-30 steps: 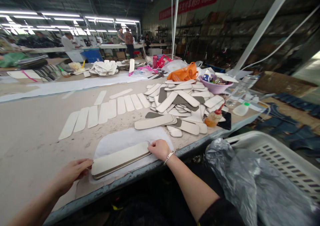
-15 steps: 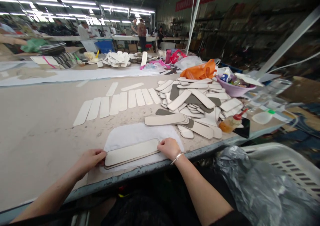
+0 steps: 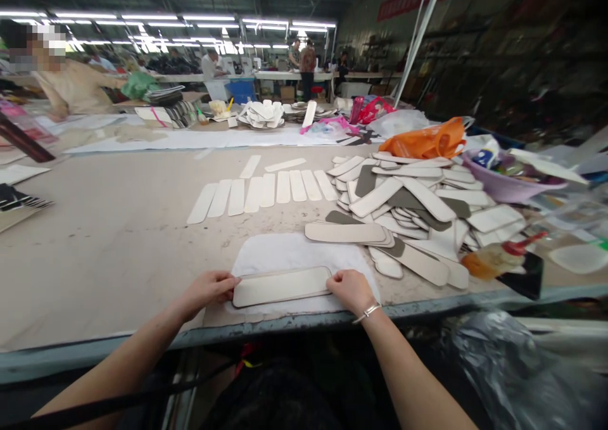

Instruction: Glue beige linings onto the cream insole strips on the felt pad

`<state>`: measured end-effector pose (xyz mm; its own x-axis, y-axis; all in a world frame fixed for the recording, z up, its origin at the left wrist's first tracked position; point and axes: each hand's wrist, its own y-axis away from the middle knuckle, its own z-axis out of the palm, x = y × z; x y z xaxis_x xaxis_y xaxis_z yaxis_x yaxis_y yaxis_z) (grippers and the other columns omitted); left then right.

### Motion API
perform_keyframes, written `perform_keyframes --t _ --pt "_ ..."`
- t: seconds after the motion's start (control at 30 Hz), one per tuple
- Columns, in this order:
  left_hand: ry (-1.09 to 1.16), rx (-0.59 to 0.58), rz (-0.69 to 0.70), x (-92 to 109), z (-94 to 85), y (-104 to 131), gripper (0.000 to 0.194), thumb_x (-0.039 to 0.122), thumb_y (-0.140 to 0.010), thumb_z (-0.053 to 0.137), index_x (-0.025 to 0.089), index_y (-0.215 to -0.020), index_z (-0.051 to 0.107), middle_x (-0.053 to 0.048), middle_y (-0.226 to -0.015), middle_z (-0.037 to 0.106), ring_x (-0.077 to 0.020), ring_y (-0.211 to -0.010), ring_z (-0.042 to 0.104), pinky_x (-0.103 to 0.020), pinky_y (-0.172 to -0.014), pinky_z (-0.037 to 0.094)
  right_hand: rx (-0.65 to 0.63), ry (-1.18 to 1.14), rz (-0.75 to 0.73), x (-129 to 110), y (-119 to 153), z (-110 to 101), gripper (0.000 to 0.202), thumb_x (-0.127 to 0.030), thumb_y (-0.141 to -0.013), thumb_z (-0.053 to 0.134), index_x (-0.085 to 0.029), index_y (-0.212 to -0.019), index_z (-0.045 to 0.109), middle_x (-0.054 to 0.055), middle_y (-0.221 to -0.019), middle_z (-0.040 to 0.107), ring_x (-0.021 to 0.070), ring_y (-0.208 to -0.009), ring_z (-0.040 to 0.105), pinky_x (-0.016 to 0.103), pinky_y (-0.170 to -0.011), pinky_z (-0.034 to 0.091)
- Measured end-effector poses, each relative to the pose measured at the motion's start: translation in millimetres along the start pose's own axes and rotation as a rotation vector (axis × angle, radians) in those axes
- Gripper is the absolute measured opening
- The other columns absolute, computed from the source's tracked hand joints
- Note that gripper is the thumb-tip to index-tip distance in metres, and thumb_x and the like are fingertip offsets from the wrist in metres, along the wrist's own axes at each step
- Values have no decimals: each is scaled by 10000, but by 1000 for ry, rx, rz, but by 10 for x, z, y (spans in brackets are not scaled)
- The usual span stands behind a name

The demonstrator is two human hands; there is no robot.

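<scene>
both hands (image 3: 209, 289) at the padded strip's (image 3: 282, 286) ends

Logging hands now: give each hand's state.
Left hand: fingers pressing the left end of the insole board.
Right hand: curled against its right end.

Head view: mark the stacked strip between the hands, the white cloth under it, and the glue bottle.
stacked strip (image 3: 281, 286), head view, middle of top face
white cloth (image 3: 294, 251), head view, bare part behind strip
glue bottle (image 3: 489, 262), head view, amber body

Pad (image 3: 282, 286): on the cloth (image 3: 294, 252), between both hands.
Pile (image 3: 418, 205): right, behind.
Row of strips (image 3: 263, 192): behind the cloth.
</scene>
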<state>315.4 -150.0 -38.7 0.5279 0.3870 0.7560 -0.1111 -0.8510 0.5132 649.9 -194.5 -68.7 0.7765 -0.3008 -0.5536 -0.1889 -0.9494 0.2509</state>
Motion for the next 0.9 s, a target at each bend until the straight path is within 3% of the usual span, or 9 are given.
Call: perform_keyframes --t 0.13,0.23,0.57,0.73,0.9 --pt "-276 45 67 -72 12 -30 378 527 -645 579 156 -696 636 6 -530 602 -129 -502 506 -225 -496 351 -7 12 -1 -16 12 -14 183 -289 -686 527 -214 -604 672 14 -607 652 153 -642 596 227 -579 347" --pt "-354 77 65 -84 24 -66 372 520 -710 502 167 -684 618 1 -530 621 -133 -483 503 -234 -498 347 -8 17 4 -23 12 -18 186 -298 -693 525 -218 -614 673 11 -615 655 156 -651 599 228 -587 352" --pt "-714 133 174 38 90 -82 283 398 -783 437 201 -633 574 -21 -595 637 -186 -648 574 -268 -619 345 -13 41 1 -15 2 -8 179 -299 -697 532 -217 -618 671 17 -614 652 157 -646 591 231 -593 354" --pt "-796 170 195 64 128 -72 250 359 -789 435 193 -668 577 -51 -666 647 -196 -701 576 -273 -635 340 3 58 -5 -3 0 8 168 -297 -696 533 -224 -633 670 12 -622 654 158 -639 583 231 -588 348" --pt "-780 143 174 64 113 -64 252 388 -774 468 200 -667 598 -13 -605 650 -173 -647 591 -255 -622 363 -1 87 0 -22 3 2 162 -291 -702 540 -216 -637 669 17 -627 654 156 -635 579 231 -582 344"
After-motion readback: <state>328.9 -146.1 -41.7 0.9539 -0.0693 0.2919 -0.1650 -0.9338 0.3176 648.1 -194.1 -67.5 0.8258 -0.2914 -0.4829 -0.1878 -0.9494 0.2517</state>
